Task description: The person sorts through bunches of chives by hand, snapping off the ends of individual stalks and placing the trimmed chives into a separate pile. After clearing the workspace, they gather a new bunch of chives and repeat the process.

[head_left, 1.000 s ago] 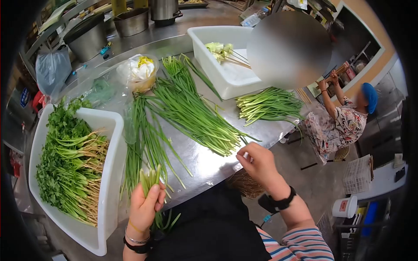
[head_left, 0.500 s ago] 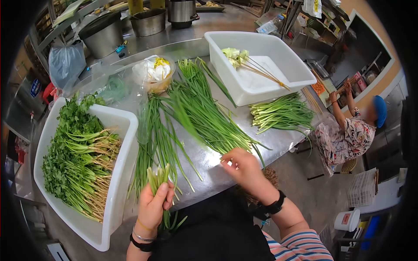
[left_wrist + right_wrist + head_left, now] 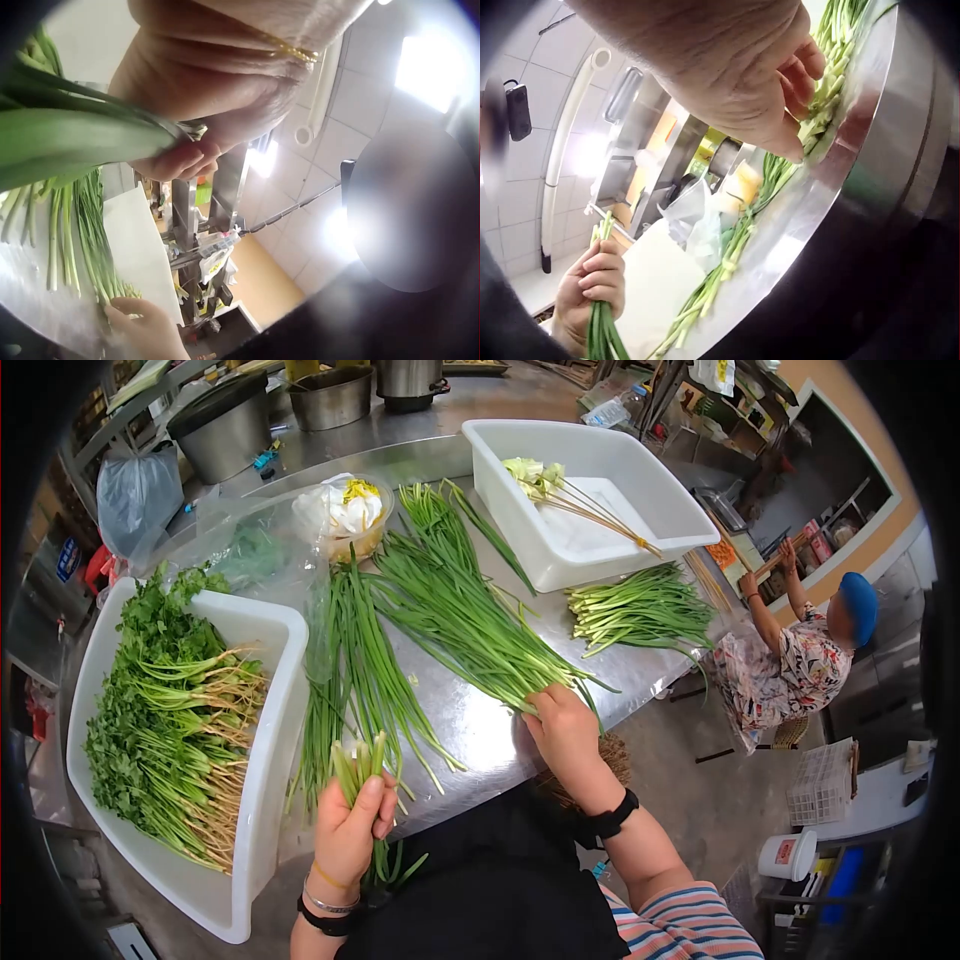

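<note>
My left hand (image 3: 345,825) grips a small bunch of garlic chives (image 3: 358,765) near its pale stem ends, thumb across the front; the green leaves hang below the fist. My right hand (image 3: 565,730) is at the stem ends of the large middle pile of garlic chives (image 3: 450,610). In the right wrist view its curled fingers (image 3: 799,82) and thumb pinch at the pale stems (image 3: 829,97). A looser pile of garlic chives (image 3: 365,650) lies to the left on the steel table (image 3: 480,730). A neat shorter bundle (image 3: 640,605) rests on the right.
A white tub of rooted coriander (image 3: 285,650) stands left. Behind, a white tub (image 3: 600,550) contains skewered pale green vegetables (image 3: 540,475). Near a plastic bag (image 3: 250,550) sits a bowl (image 3: 350,515). Pots (image 3: 220,435) line the back; another person (image 3: 800,650) sits at right.
My right hand has moved from beside the middle pile, leftward and then forward onto its stem ends. The left hand keeps its grip on the bunch. The head view has shifted slightly.
</note>
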A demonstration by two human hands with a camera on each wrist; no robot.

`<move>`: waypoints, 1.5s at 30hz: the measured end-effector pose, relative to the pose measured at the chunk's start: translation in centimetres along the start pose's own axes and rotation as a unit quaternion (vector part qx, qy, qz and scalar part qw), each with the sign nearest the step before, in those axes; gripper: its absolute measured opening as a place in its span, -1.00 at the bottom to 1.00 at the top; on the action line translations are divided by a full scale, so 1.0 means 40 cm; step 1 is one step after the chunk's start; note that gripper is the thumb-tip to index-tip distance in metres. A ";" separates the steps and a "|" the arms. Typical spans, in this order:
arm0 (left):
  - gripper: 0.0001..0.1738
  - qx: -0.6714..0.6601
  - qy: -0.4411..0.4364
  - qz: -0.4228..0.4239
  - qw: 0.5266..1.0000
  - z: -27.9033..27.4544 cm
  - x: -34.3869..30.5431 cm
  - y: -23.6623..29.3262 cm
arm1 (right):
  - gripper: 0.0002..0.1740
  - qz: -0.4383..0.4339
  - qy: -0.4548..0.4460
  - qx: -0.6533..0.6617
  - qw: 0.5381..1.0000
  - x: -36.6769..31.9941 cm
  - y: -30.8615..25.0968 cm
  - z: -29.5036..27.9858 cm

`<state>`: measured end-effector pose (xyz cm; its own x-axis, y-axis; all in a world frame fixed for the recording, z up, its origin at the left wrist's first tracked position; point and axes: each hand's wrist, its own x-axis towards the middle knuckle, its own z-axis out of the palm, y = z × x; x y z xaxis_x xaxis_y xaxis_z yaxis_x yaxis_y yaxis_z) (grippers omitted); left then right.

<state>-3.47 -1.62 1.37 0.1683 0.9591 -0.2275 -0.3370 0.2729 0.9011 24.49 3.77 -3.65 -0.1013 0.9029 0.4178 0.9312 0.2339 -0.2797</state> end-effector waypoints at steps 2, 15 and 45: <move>-0.79 0.006 -0.006 -0.001 1.000 -0.001 -0.002 0.001 | -0.79 -0.020 -0.008 -0.018 1.000 0.002 0.006 0.003; -0.78 -0.015 0.016 -0.002 1.000 -0.006 0.001 -0.003 | -0.82 0.055 -0.110 0.203 0.971 -0.023 -0.024 0.017; -0.82 -0.016 0.034 0.033 0.999 -0.027 0.019 0.002 | -0.82 -0.188 -0.213 0.362 0.888 -0.018 -0.178 -0.103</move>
<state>-4.36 -0.81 0.87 0.0813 0.9778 -0.1933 -0.3743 0.2097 0.9033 19.39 -0.02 1.59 -0.6237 0.7309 0.2770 0.3506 0.5783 -0.7366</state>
